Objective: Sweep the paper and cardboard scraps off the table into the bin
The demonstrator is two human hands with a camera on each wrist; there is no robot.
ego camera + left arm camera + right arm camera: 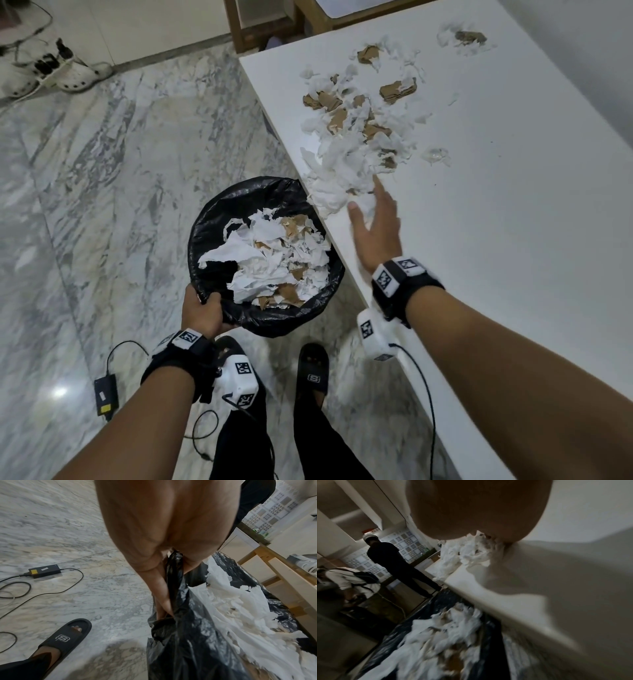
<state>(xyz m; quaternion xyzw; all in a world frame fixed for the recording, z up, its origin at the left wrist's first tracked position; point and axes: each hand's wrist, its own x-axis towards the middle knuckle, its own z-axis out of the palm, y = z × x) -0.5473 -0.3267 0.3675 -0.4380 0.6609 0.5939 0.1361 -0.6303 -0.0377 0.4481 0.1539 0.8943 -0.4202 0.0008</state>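
White paper and brown cardboard scraps (356, 137) lie heaped along the left side of the white table (513, 240). My right hand (375, 222) lies open and flat on the table, fingers straight against the near end of the heap, close to the table edge. A round bin lined with a black bag (205, 240) sits just below that edge, partly filled with scraps (270, 263). My left hand (202, 310) grips the bin's near rim. In the left wrist view its fingers (161, 588) pinch the black bag (188, 642). In the right wrist view the scraps (471, 550) bunch against my palm.
A second small clump of scraps (466, 37) lies at the table's far right. A power brick with cable (105, 394) lies on the marble floor beside my sandalled feet (313, 373). Wooden furniture (274, 24) stands beyond the table. Two other people (399, 561) stand further off.
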